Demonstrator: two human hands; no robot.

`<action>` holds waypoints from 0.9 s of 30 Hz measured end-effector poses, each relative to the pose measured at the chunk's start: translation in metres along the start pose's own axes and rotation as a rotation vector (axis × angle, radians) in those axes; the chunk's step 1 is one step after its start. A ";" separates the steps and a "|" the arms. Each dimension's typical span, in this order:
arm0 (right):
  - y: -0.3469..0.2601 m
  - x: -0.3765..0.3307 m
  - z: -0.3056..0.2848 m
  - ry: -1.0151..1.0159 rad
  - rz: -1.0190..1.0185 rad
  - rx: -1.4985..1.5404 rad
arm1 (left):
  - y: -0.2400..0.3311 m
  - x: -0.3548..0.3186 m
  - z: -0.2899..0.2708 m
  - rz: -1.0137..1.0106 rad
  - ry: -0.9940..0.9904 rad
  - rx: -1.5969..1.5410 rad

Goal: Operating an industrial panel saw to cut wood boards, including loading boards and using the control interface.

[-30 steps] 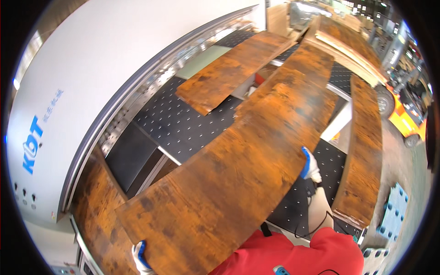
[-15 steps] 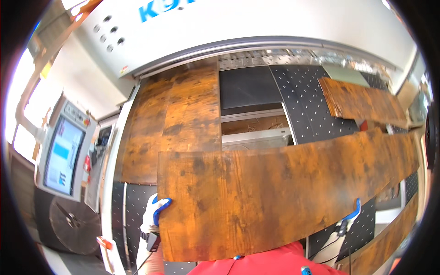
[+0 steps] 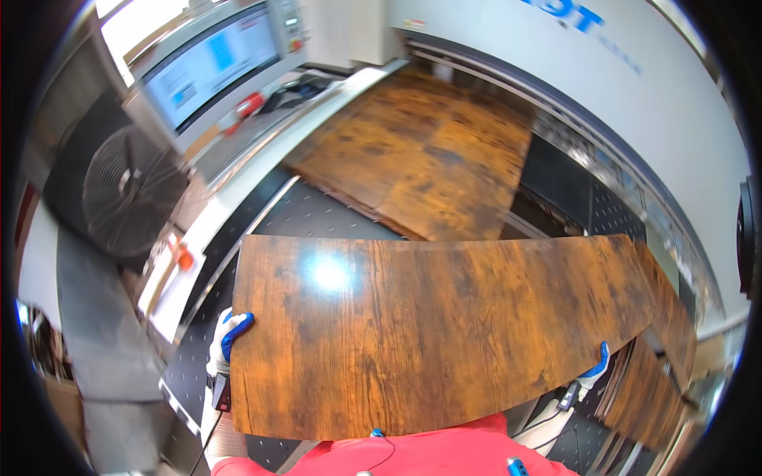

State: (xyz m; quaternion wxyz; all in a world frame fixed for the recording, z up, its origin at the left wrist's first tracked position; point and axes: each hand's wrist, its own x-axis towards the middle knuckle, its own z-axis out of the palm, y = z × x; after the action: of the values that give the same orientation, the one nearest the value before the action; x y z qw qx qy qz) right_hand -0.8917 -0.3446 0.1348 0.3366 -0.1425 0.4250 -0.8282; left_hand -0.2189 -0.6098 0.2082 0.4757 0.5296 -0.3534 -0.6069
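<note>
Your left hand [image 3: 228,341] is clamping a brown board [image 3: 436,333] at left, your right hand [image 3: 594,370] clamping its near-right edge, wood-grain panels [image 3: 429,159] lying beyond it

Long, rectangular, brown wood-grain panel [image 3: 429,333], its broad face turned upward. Dark mottled patches and fine grain lines mark the rust-brown finish; the grain runs roughly parallel to the short left edge. A bright round glare near the upper left corner indicates a glossy coating. The panel extends crosswise in front of the wearer's torso, above the black, white-flecked surface [image 3: 333,210]; whether any part of its underside rests there cannot be determined. The left hand [image 3: 228,341] grips the short left edge, the right hand [image 3: 595,371] the near long edge toward the right end.
</note>
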 end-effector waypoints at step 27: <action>0.375 0.141 0.267 -0.283 0.531 0.006 | -0.115 -0.271 -0.151 0.133 0.728 -0.208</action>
State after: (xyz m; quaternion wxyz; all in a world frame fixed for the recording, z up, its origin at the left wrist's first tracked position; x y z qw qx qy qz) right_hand -0.6922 -0.7570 -0.0128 0.5975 -0.1396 0.3939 -0.6844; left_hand -0.0985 -0.3062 0.1557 0.6596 0.6353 -0.1314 -0.3796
